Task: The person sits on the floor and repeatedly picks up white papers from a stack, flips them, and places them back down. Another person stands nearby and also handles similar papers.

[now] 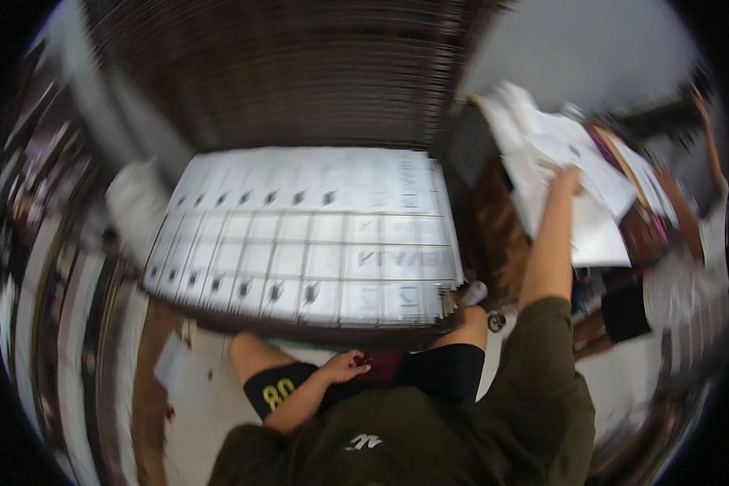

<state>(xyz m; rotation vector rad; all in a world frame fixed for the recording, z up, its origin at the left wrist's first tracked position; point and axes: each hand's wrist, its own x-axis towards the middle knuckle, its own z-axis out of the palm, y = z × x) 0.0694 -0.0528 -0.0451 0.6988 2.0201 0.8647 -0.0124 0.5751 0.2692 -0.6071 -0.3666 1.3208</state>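
Observation:
My right arm stretches out to the right, and my right hand [568, 180] is at the loose white sheets [587, 231] on a side surface. Motion blur smears its fingers, so whether it grips a sheet does not show. My left hand [347, 368] rests low over my lap with its fingers curled. Beside its fingertips is a dark red patch [385, 366], perhaps cloth; anything inside the fingers is too small to make out. In front of me lies a broad white printed sheet [300, 235] with a dark grid and rows of small dark marks.
A dark ribbed panel [275, 73] rises behind the printed sheet. A white bundle [134, 202] is at its left. Near my right knee is a small pale cylindrical object [475, 293]. Another person [672, 292] is at the far right. Long pale strips [73, 324] line the left side.

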